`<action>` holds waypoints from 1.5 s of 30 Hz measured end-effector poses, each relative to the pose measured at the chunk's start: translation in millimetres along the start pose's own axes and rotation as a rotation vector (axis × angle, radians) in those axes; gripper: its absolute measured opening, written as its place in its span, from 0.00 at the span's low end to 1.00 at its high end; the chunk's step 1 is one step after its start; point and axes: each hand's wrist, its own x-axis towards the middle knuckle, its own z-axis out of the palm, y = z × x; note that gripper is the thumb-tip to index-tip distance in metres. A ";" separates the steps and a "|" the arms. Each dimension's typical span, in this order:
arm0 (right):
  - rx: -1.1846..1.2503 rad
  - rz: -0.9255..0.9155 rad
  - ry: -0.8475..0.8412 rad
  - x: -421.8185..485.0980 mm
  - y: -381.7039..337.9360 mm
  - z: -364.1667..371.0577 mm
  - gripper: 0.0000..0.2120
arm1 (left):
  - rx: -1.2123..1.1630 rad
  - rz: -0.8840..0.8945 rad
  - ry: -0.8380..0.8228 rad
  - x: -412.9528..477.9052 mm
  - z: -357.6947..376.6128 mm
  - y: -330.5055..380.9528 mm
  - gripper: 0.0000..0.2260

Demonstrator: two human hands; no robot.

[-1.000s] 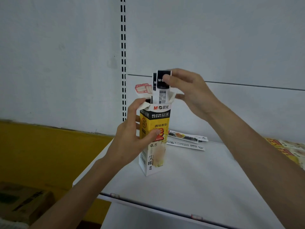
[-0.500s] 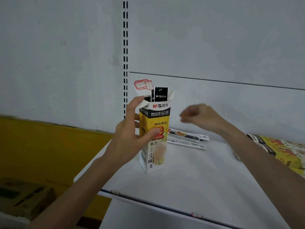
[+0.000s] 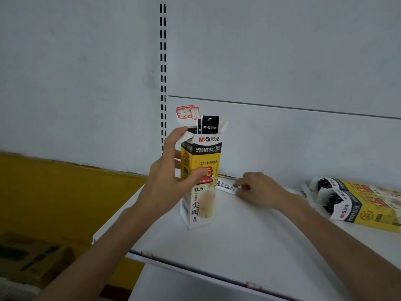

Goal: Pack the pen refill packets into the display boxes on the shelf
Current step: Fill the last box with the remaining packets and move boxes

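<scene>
— Where does the tall yellow-and-white cardboard display box [image 3: 200,183] stand?

— Upright on the white metal shelf [image 3: 249,242], toward its left end, between the front and back edges. Its top flaps are folded open, and black-headed pen refill packets [image 3: 208,125] stick up out of the opening.

— Who is holding it?

— The left hand [image 3: 168,181] grips it from the left side: thumb pressed across the yellow front panel, index finger raised to the left top flap, other fingers hidden behind the box.

— And the other hand?

— The right hand [image 3: 258,191] is down on the shelf near the back edge, just right of the box. Its fingertips pinch the right end of a flat white refill packet with a barcode [image 3: 226,186], which lies on the shelf with its left end beside the box.

— Is the packet lifted?

— I cannot tell; it looks flat against the shelf surface.

— Anything else up there?

— Two more yellow-and-white display boxes [image 3: 358,205] lie on their sides at the right end of the shelf, open ends facing left with black packet tops showing. Below the shelf's left corner sits a brown cardboard carton [image 3: 32,257].
</scene>
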 end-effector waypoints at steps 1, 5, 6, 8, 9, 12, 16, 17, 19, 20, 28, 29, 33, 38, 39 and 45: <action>-0.027 -0.006 -0.008 0.2 -1.8 -0.3 0.13 | 0.006 -0.001 0.003 -0.1 -0.1 0.0 0.28; 0.009 0.035 0.001 3.0 -7.3 0.0 0.04 | 0.013 0.003 0.004 -0.7 -0.7 2.3 0.29; 0.027 0.043 0.001 3.8 -8.5 -0.4 0.04 | 0.013 0.003 0.003 -0.8 -0.9 2.8 0.28; 0.121 0.070 -0.014 5.1 -9.5 -3.0 0.07 | 0.014 0.003 0.002 -1.0 -1.2 3.1 0.28; 0.185 0.083 -0.036 5.9 -9.6 -4.8 0.10 | 0.016 0.002 0.002 -1.1 -1.2 3.0 0.28; 0.228 0.101 -0.150 9.8 -8.8 -11.5 0.11 | 0.015 0.002 0.005 -0.7 -0.9 3.3 0.27; 0.324 0.124 -0.112 10.7 -6.8 -26.8 0.06 | 0.018 0.005 0.001 -0.5 -1.1 4.3 0.28; 0.374 0.126 -0.070 10.5 -5.0 -32.5 0.09 | 0.020 0.008 0.002 -0.5 -1.2 4.2 0.28; 0.501 0.134 0.031 10.5 -3.1 -46.6 0.11 | 0.024 0.010 0.004 0.0 -1.4 3.7 0.28; 0.596 0.129 0.093 11.0 -3.7 -54.1 0.11 | 0.024 0.007 0.002 0.2 -1.4 3.6 0.28; 1.221 -0.154 0.714 -5.3 -49.1 -146.0 0.08 | 0.000 0.009 -0.008 1.2 3.3 4.6 0.29; 1.267 -0.194 0.752 -7.5 -55.7 -154.2 0.07 | 0.000 0.011 -0.011 1.3 3.7 5.0 0.29; 1.488 -0.335 0.755 -11.1 -81.3 -169.2 0.04 | -0.008 0.014 -0.026 1.7 4.9 5.5 0.31; 1.385 -0.336 0.616 1.7 -97.2 -158.5 0.03 | -0.023 0.014 -0.045 3.9 7.4 7.3 0.31; 1.342 -0.319 0.589 5.4 -97.0 -153.6 0.04 | -0.026 0.014 -0.048 4.4 7.6 7.4 0.31; 1.103 -0.229 0.371 11.2 -88.0 -130.9 0.08 | -0.025 0.016 -0.043 6.6 8.4 7.0 0.32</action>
